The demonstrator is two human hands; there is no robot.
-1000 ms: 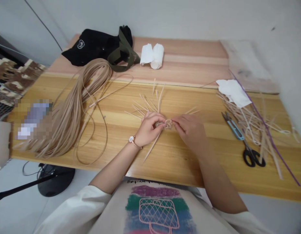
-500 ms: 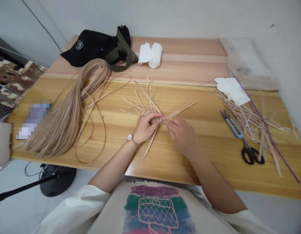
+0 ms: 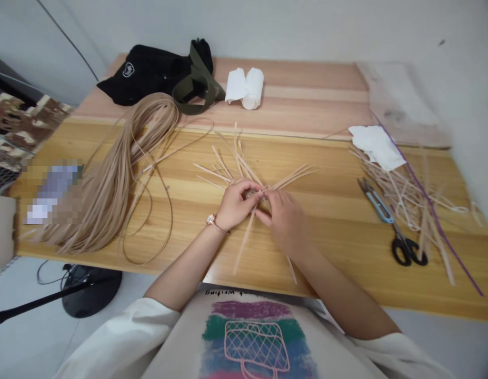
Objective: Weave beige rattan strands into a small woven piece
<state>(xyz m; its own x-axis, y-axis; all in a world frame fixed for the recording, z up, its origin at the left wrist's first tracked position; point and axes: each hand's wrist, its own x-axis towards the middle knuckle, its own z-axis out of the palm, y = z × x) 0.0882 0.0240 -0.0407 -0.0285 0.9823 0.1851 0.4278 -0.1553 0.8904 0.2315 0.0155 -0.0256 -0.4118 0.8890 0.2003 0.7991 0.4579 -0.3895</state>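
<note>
Head view: pinching a small woven piece (image 3: pixel 250 194) at frame centre in the grip of the left hand (image 3: pixel 236 202). Touching it with the right hand (image 3: pixel 286 217), cannot tell if clasping; pale strips (image 3: pixel 247 167) fanning toward upper centre over the tabletop (image 3: pixel 200 245).

From here I can see a small, pale tan woven piece (image 3: pixel 250 194), knotty and tight, pinched between the left hand (image 3: pixel 238 202) and the right hand (image 3: pixel 285 218), its middle mostly hidden by fingers. Its loose flat strips (image 3: pixel 247 167) splay out over the wooden surface (image 3: pixel 204 247): a spiky fan beyond the left hand, a narrower bunch beyond the right, one strip pointing toward the person.
</note>
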